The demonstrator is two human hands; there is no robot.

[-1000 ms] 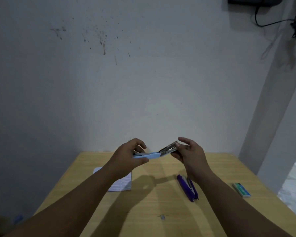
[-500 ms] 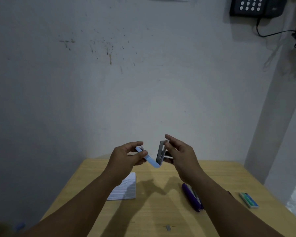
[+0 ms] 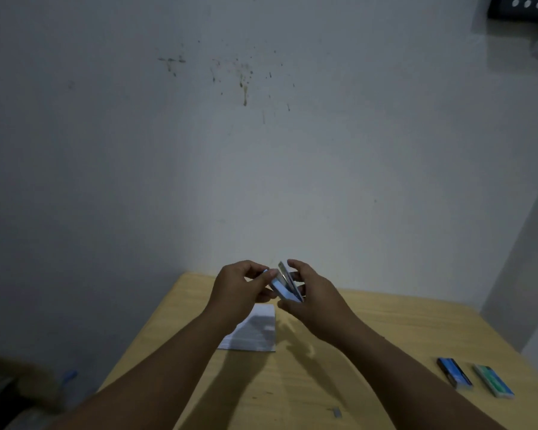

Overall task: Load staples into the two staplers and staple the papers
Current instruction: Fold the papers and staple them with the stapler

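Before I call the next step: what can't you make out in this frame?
Head view only:
- Stapler: staples inside or not; dim, blurred, partly covered by left hand and right hand.
- Second stapler: not visible.
- Boxes: labels too small.
- Grey bit on table: too small.

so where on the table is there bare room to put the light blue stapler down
Bare wood lies between the paper stack and the two staple boxes, partly under the right forearm. The far right table is bare too. Near the front edge lies a loose staple strip. Both hands hold the stapler.
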